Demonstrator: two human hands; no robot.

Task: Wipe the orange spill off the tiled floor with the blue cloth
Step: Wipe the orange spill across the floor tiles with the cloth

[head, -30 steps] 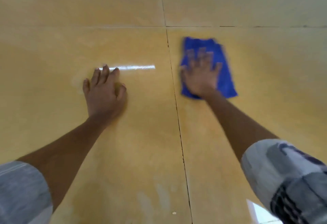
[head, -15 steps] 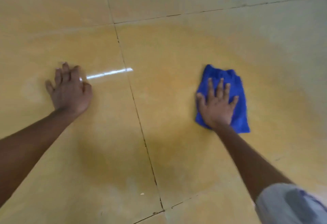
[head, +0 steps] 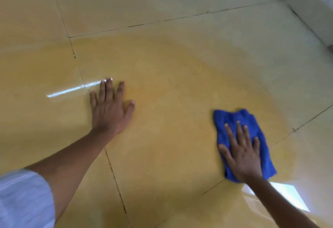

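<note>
A wide orange spill (head: 171, 76) tints the glossy tiled floor (head: 126, 2) across several tiles. The blue cloth (head: 234, 121) lies crumpled flat on the floor at the lower right. My right hand (head: 241, 154) presses down on its near half with fingers spread, covering part of it. My left hand (head: 110, 109) rests flat on the wet tile to the left of the cloth, fingers apart, holding nothing.
Dark grout lines (head: 115, 173) cross the floor between the tiles. A pale wall base (head: 313, 8) runs along the upper right corner. Bright window reflections show on the tile at the lower right (head: 288, 193) and by my left fingertips (head: 72, 90).
My right hand has slid the blue cloth to the right and nearer to me. The view has swung right, and my left hand now sits across the grout line.
</note>
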